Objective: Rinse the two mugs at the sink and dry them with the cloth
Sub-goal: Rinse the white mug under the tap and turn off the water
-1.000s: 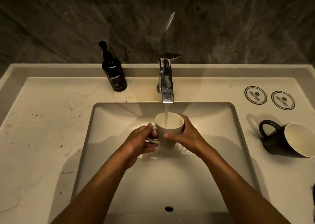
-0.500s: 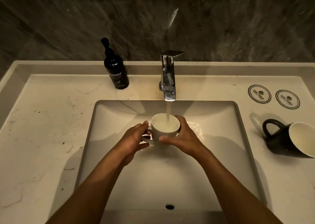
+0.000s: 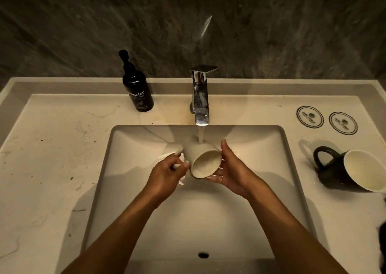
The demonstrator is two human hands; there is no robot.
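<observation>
A cream mug [image 3: 203,159] is tipped over the sink basin [image 3: 261,154], its mouth facing me. Water from the chrome tap [image 3: 201,100] runs onto its outer wall. My left hand [image 3: 165,176] pinches the mug's handle. Under and beside the mug's right side, my right hand [image 3: 231,169] cups it with fingers spread. A black mug with a pale inside [image 3: 353,170] lies on its side on the counter to the right, handle toward the sink. No cloth is clearly in view.
A black hand-wash bottle [image 3: 136,90] stands left of the tap on the marble counter [image 3: 52,159]. Two round coasters [image 3: 309,117] lie at the back right. A dark shape [image 3: 383,232] pokes in at the right edge. The overflow hole [image 3: 203,254] sits near me.
The cream mug was upright and filling under the stream; it is now tipped toward me with its mouth facing forward. My right hand shifted lower under the mug's side.
</observation>
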